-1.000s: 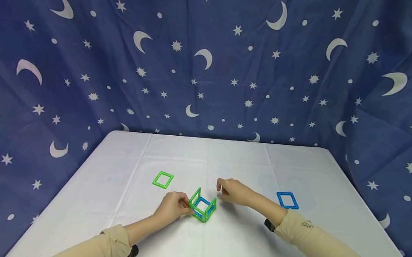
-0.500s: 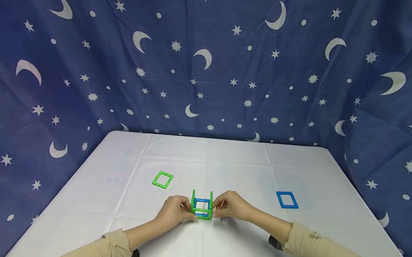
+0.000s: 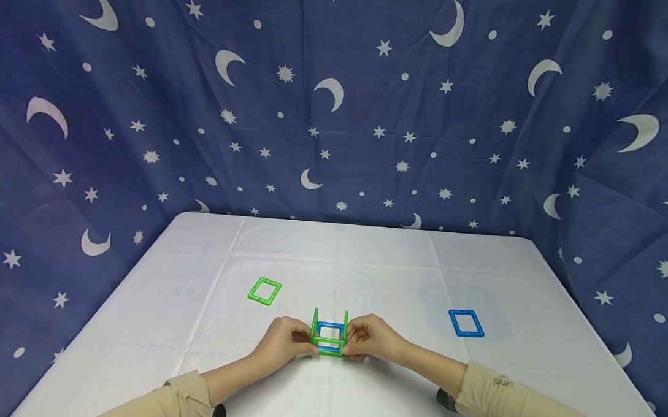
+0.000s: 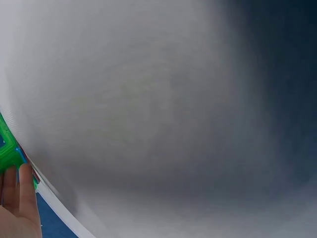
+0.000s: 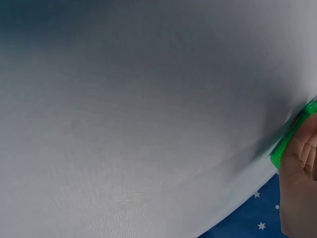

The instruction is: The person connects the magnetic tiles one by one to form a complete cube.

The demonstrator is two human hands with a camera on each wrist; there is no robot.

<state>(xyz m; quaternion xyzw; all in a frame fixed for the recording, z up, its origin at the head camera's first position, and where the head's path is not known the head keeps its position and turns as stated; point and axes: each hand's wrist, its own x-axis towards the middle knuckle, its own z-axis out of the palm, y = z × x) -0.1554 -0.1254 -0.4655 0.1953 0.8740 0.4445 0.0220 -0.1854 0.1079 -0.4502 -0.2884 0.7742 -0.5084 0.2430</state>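
A box-like build of magnetic tile frames stands near the middle of the table. Its base is a blue square frame, with green square frames upright at the left, right and front. My left hand holds its left side between thumb and fingers. On the opposite side, my right hand grips the right green frame. The left wrist view catches green frame parts at my fingertips, at the picture's edge. In the right wrist view, a green frame edge shows beside my curled fingers.
One loose green square frame lies flat at the back left of the build. A loose blue square frame lies flat to the right, beyond my right forearm. A white cloth covers the table; a blue curtain hangs behind.
My right hand has come down and left from behind the build onto its right side. The build has turned from a corner-on stance to facing me squarely. My left hand keeps its hold.
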